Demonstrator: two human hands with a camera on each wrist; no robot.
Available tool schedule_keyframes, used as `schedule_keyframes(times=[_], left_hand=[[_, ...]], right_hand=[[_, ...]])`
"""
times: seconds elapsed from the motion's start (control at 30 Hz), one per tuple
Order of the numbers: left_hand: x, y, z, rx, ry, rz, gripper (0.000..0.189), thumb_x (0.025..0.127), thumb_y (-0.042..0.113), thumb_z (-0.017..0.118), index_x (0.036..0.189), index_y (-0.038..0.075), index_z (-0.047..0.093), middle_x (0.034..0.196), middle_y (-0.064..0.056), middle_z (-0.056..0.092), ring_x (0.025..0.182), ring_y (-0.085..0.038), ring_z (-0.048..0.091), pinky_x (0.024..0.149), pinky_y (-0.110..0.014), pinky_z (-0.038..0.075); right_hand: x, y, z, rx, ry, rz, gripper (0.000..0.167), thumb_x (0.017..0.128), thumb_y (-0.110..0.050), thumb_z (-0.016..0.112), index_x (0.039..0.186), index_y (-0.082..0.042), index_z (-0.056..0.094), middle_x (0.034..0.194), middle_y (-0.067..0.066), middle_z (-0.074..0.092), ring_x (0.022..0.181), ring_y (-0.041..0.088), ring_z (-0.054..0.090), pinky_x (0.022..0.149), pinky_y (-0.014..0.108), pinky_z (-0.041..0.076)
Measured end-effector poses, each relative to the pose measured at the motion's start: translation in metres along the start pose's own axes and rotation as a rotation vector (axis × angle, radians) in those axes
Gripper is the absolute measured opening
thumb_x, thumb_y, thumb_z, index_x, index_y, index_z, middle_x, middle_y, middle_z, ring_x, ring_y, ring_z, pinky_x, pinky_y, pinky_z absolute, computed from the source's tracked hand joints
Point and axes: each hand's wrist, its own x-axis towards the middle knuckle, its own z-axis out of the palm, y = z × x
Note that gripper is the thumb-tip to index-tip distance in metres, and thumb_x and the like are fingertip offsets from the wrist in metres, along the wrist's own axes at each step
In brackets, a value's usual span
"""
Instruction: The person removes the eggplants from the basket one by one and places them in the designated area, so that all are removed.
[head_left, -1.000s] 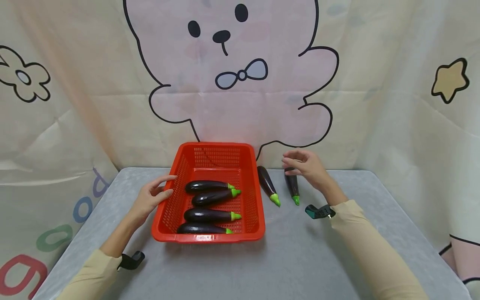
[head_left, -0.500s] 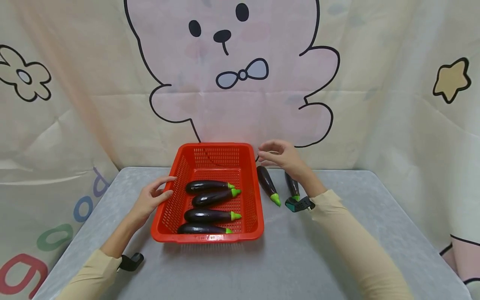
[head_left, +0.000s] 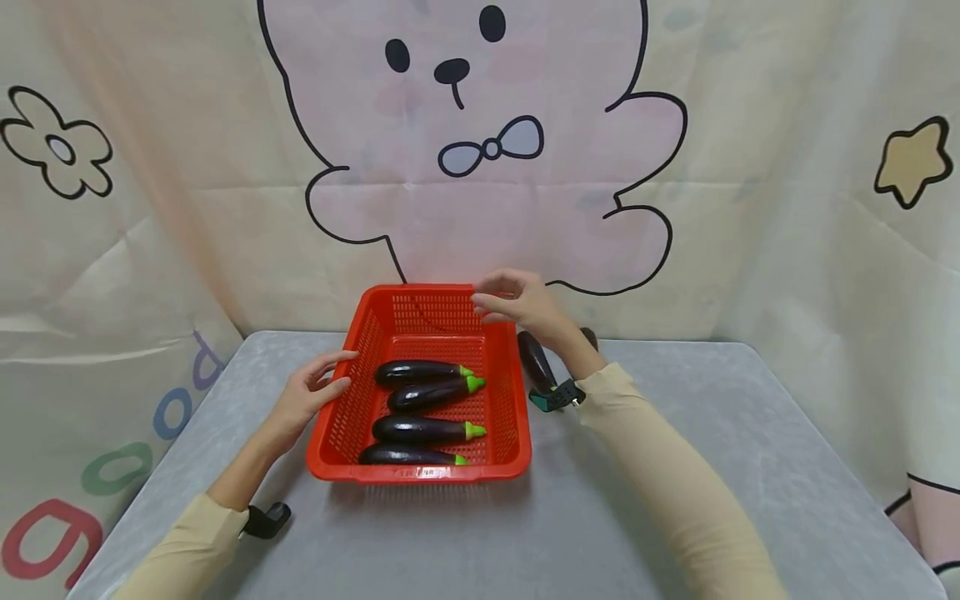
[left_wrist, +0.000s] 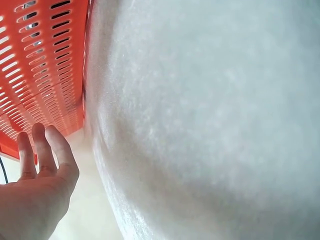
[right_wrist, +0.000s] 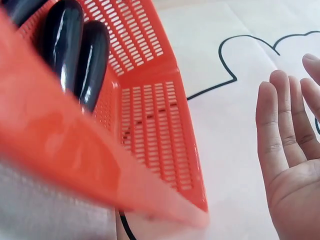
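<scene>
A red perforated plastic basket (head_left: 420, 474) stands on the table with several dark purple eggplants (head_left: 422, 430) lying crosswise inside, their green stem ends to the right. My left hand (head_left: 309, 388) is at its left rim; in the left wrist view, relaxed fingers (left_wrist: 44, 150) lie along the outer slotted wall. The right hand (head_left: 521, 300) hovers over the basket's far right corner. In the right wrist view its fingers (right_wrist: 284, 120) are extended, with nothing between them. Just right of the basket lies another eggplant (head_left: 534, 358), partly hidden by the right forearm.
One more eggplant (head_left: 590, 337) shows only its dark end behind the right forearm. Everything stands on a grey table (head_left: 720, 433). A cloth backdrop (head_left: 225, 250) with a cartoon bear rises right behind the table's far edge and hangs at both sides.
My right hand has moved left, from above the far right eggplant to over the basket's far right corner, carrying nothing. The left hand stays at the basket's rim.
</scene>
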Motion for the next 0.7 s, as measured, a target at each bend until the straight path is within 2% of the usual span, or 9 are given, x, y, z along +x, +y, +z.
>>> schedule_keyframes(times=[0.17, 0.23, 0.43, 0.7], left_hand=[[0.000, 0.004, 0.000, -0.006, -0.005, 0.005, 0.047, 0.101, 0.015, 0.063, 0.145, 0.003, 0.052, 0.147, -0.022, 0.048, 0.120, -0.037, 0.057, 0.085, -0.034, 0.056], [0.000, 0.005, 0.000, -0.011, -0.007, -0.002, 0.047, 0.101, 0.015, 0.063, 0.145, 0.002, 0.051, 0.147, -0.023, 0.048, 0.119, -0.038, 0.058, 0.085, -0.034, 0.056], [-0.001, 0.006, -0.001, -0.020, -0.006, -0.017, 0.048, 0.101, 0.017, 0.062, 0.146, 0.003, 0.051, 0.146, -0.024, 0.048, 0.116, -0.039, 0.059, 0.083, -0.034, 0.057], [0.000, 0.001, -0.002, -0.006, -0.003, -0.033, 0.049, 0.101, 0.020, 0.064, 0.146, 0.006, 0.052, 0.146, -0.021, 0.049, 0.120, -0.039, 0.057, 0.084, -0.035, 0.057]], right_hand=[[0.011, 0.003, 0.013, 0.014, -0.022, -0.012, 0.023, 0.096, 0.000, 0.069, 0.118, 0.005, 0.066, 0.117, 0.033, 0.062, 0.095, 0.039, 0.068, 0.087, 0.050, 0.056], [0.015, 0.004, 0.018, 0.005, -0.026, -0.007, 0.023, 0.095, -0.002, 0.071, 0.117, 0.004, 0.067, 0.116, 0.030, 0.064, 0.094, 0.037, 0.069, 0.087, 0.051, 0.056], [0.030, 0.010, 0.031, -0.027, -0.027, -0.023, 0.021, 0.095, -0.003, 0.071, 0.115, 0.003, 0.068, 0.112, 0.027, 0.066, 0.097, 0.044, 0.066, 0.082, 0.046, 0.058], [0.038, 0.018, 0.042, 0.019, 0.002, -0.005, 0.020, 0.095, 0.000, 0.071, 0.114, 0.004, 0.068, 0.106, 0.018, 0.069, 0.098, 0.050, 0.064, 0.081, 0.046, 0.058]])
